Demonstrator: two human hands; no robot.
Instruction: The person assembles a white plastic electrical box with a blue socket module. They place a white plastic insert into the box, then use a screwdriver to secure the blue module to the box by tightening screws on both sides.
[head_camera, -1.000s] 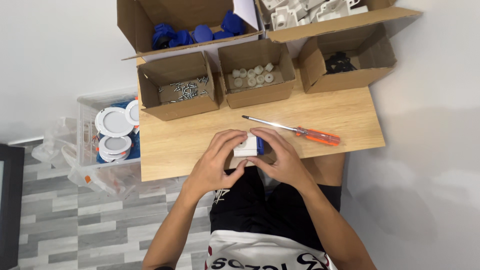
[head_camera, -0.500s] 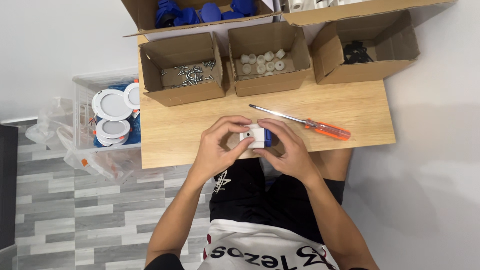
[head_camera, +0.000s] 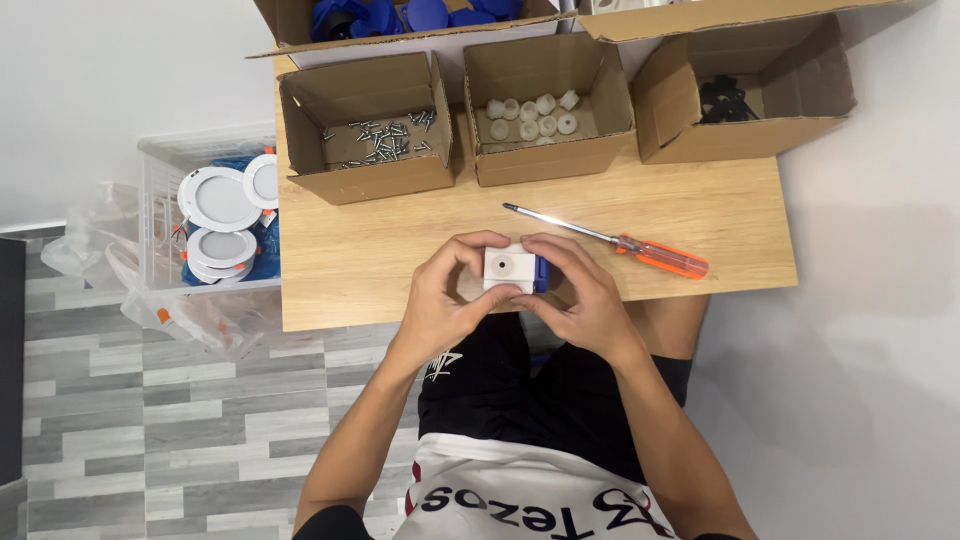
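Just beyond hands (head_camera: 520, 295), screwdriver (head_camera: 612, 240).

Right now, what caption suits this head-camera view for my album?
Left hand and right hand grip a small white-and-blue plastic block above a wooden table.

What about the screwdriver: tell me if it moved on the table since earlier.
No. The orange-handled screwdriver lies equally close to the wooden table's right edge; only the camera view shifted.
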